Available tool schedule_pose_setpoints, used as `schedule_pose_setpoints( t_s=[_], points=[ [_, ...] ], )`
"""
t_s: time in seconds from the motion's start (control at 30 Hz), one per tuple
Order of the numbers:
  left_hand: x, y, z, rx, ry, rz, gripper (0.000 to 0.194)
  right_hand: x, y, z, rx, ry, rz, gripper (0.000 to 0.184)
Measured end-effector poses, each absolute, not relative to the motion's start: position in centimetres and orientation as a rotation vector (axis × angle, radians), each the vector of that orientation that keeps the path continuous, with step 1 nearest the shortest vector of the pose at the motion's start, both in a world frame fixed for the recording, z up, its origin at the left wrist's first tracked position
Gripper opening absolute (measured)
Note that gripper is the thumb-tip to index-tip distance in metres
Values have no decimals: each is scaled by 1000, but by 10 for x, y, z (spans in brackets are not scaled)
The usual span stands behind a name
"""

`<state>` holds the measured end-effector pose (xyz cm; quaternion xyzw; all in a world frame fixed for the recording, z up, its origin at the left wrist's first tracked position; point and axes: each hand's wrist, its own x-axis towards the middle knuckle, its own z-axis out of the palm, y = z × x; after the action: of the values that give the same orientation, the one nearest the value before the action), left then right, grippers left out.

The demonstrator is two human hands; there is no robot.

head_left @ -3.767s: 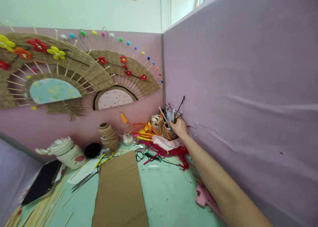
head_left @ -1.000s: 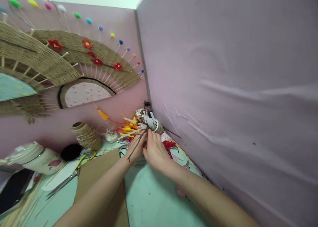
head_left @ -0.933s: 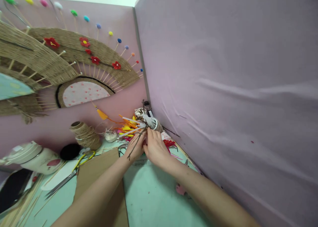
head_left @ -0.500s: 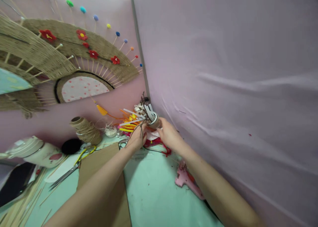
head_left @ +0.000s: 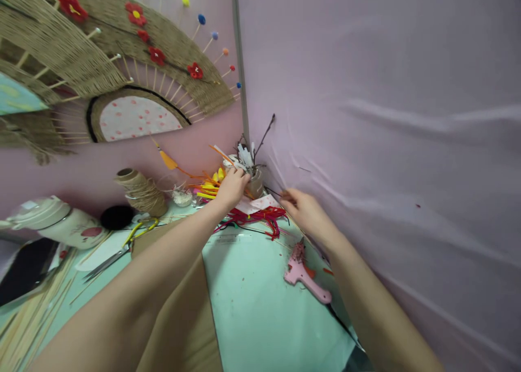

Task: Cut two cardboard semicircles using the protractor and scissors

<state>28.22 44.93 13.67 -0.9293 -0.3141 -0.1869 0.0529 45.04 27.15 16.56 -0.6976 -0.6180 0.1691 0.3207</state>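
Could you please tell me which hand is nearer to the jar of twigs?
The left hand is nearer, close against the left side of the jar; contact is unclear. The right hand is off to the jar's right, with a visible gap.

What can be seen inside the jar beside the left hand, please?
Pale sticks and a dark twig rise from the jar. Its lower contents cannot be made out, and the left hand covers part of its left side.

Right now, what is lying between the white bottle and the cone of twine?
A round black object lies between them, as the head view shows.
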Motion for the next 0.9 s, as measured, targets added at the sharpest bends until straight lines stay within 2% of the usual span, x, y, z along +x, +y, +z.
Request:
schedule_pose_setpoints(
  t_s=[0.17,0.37,0.57,0.7,0.8,0.83,0.9],
  points=[
    [296,453,143,-2819,-899,-475,23,439,283,143,-1908,-1773,561,18],
    [322,449,139,-2876,-859,-482,24,462,265,169,-1954,-1774,524,27],
    [280,439,138,-2931,-833,-508,35,466,227,177,-1918,-1818,579,25],
    [251,420,123,-3012,-760,-360,29,451,216,161,-1893,-1816,737,28],
    [250,415,105,-3063,-751,-232,54,437,214,155,-1878,-1807,811,27],
    [252,416,101,-3065,-779,-193,55,434,214,154,-1868,-1800,820,26],
    [257,424,98,-3061,-829,-117,39,430,212,152,-1851,-1778,827,26]
  ],
)
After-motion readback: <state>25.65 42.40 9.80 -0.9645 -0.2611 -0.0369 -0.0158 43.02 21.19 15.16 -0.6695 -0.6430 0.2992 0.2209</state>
